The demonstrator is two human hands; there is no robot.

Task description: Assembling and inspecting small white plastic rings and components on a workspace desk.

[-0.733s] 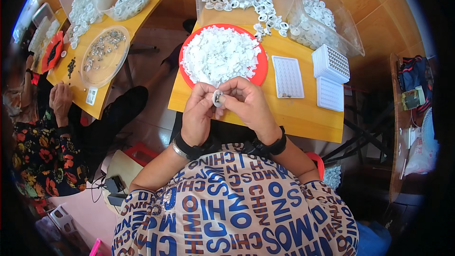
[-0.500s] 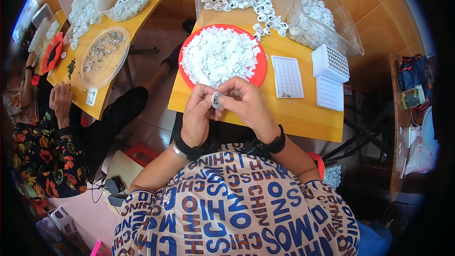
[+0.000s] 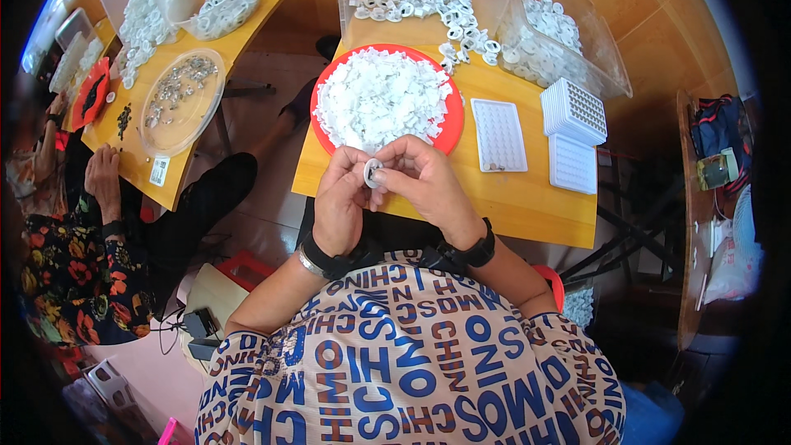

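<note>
Between my two hands, just over the table's near edge, is a small round white plastic part (image 3: 372,171) with a dark centre. My left hand (image 3: 341,189) is closed, pinching the part from its left side. From the other side, the thumb and fingers of my right hand (image 3: 423,181) are closed on it, the thumb pressed to its face. Right beyond my fingertips stands a red round tray (image 3: 456,119) heaped with small white plastic pieces (image 3: 383,99). Whether my fingers hide a second small piece, I cannot tell.
Right of the red tray lies a white slotted tray (image 3: 499,128), beside a stack of similar trays (image 3: 575,111). Finished-looking round white parts (image 3: 461,16) spread at the back, near a clear bin (image 3: 606,58). At left, another person's hand (image 3: 103,181) rests by a second table (image 3: 169,185).
The round white part has shifted slightly left and tilted, with its face turned more toward view. Both hands keep their hold. The other person's hand at left has moved a little.
</note>
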